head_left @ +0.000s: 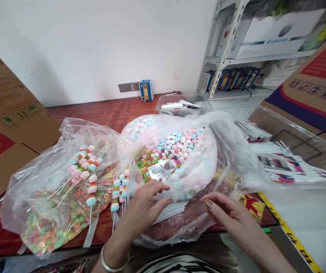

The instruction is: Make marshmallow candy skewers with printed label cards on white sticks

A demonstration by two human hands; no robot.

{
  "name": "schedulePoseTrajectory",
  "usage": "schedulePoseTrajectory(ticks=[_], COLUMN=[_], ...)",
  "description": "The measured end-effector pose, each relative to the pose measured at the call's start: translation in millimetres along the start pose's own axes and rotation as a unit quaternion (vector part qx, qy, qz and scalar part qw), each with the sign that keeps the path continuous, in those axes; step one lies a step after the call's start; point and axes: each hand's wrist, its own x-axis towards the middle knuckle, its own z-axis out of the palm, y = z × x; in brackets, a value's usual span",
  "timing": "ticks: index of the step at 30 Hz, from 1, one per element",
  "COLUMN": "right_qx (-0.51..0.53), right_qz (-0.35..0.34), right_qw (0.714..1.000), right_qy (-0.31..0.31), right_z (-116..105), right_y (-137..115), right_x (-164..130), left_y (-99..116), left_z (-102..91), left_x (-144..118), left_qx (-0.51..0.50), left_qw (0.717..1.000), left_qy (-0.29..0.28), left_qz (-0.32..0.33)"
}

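My left hand (145, 206) rests on the front of a clear plastic bag (197, 167) full of pastel pink, blue and white candies, fingers curled over a bundle of white sticks (174, 208) beneath the bag's edge. My right hand (225, 212) lies flat just to the right, fingers pointing left toward the same bag, holding nothing. Beside the left hand lie finished candy skewers (119, 191). More skewers (83, 167) rest on a second clear bag (38, 212) of colourful ring candies at the left.
A cardboard box (6, 125) stands at far left. A clear tray (301, 151) with printed cards sits at right, another small clear box (180, 104) at the back. A metal shelf (231, 49) rises at back right. A blue device (146, 90) stands by the wall.
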Motion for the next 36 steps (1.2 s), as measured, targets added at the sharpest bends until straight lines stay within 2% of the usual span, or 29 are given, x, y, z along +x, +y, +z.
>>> schedulePoseTrajectory(ticks=[3,6,7,10,13,17,22,31,33,34,35,36], right_qx=[-0.057,-0.165,-0.214,-0.253,-0.269,-0.279,-0.275,-0.266,-0.258,-0.252,-0.245,-0.237], right_qz=[-0.053,-0.135,-0.153,-0.173,-0.178,-0.171,-0.17,-0.214,-0.231,-0.238,-0.243,-0.248], right_qw=[0.996,0.971,0.959,0.947,0.942,0.939,0.94,0.935,0.932,0.931,0.93,0.93], right_qy=[0.052,0.108,0.108,0.096,0.091,0.103,0.109,0.096,0.109,0.119,0.127,0.132], right_z=[9,30,38,61,76,79,72,64,61,60,58,56], right_y=[-10,-19,-19,-12,-1,7,3,-4,-10,-14,-19,-25], right_x=[24,68,84,126,150,158,160,163,161,159,156,152], left_y=[-5,-9,-10,-12,-13,-13,-11,-5,-5,-5,-5,-5], left_z=[32.8,51.8,54.7,55.7,52.0,47.9,47.7,46.1,48.1,49.7,51.5,53.3], left_x=[8,6,5,-1,-5,-3,4,7,9,11,13,17], left_qx=[0.069,0.11,0.113,0.094,0.051,-0.033,-0.147,-0.236,-0.291,-0.343,-0.409,-0.484], left_qw=[0.995,0.991,0.991,0.992,0.995,0.996,0.984,0.966,0.948,0.928,0.895,0.852], left_qy=[0.058,0.042,0.037,0.035,0.045,0.068,0.098,0.083,0.068,0.059,0.052,0.048], left_qz=[0.039,0.064,0.066,0.07,0.074,0.056,0.004,-0.058,-0.104,-0.136,-0.169,-0.196])
